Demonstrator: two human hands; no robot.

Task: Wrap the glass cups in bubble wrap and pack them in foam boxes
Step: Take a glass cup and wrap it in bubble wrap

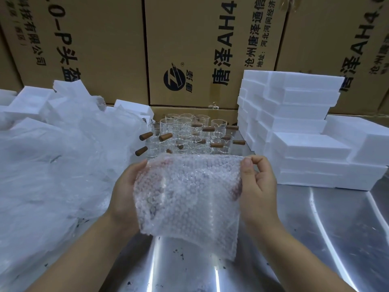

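Bubble wrap (pixel 187 197) is held above the metal surface (pixel 315 239), stretched between both hands. Left hand (pixel 126 192) cups its left edge, fingers behind the sheet; right hand (pixel 257 186) pinches the upper right corner between thumb and fingers. A cup possibly sits inside the wrap; the bubbles obscure it. Glass cups (pixel 189 133) with wooden handles stand grouped just beyond the sheet. Foam boxes (pixel 294 127) are stacked to the right, loose plastic sheeting (pixel 52 154) lies to the left.
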